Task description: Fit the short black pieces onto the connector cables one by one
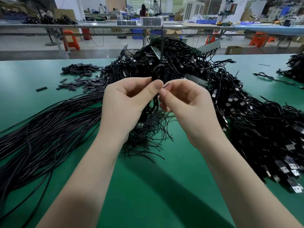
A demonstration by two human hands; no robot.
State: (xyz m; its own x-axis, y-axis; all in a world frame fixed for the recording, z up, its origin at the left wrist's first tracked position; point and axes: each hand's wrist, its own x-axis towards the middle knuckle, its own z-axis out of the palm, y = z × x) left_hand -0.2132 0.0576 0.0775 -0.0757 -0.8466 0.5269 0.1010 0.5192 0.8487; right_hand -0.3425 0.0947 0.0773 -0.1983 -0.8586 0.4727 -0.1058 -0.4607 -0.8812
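Observation:
Both hands are raised over the green table (pixel 148 178), close together. My left hand (pixel 126 102) pinches a coiled black connector cable (pixel 158 72) between thumb and fingers; its loop sticks up above the thumb and its strands hang below the hand. My right hand (pixel 185 102) pinches a thin black strand (pixel 166 86) right next to the cable, its short end poking out above the fingers. A heap of short black pieces (pixel 82 76) lies at the back left. I cannot tell whether a piece sits on the held cable.
A big tangle of USB connector cables (pixel 238 112) fills the middle and right. Long black cables (pixel 49 129) lie in a bundle on the left. Thin black ties (pixel 148 137) are scattered below my hands. More cables (pixel 294 66) sit far right. People work at distant benches.

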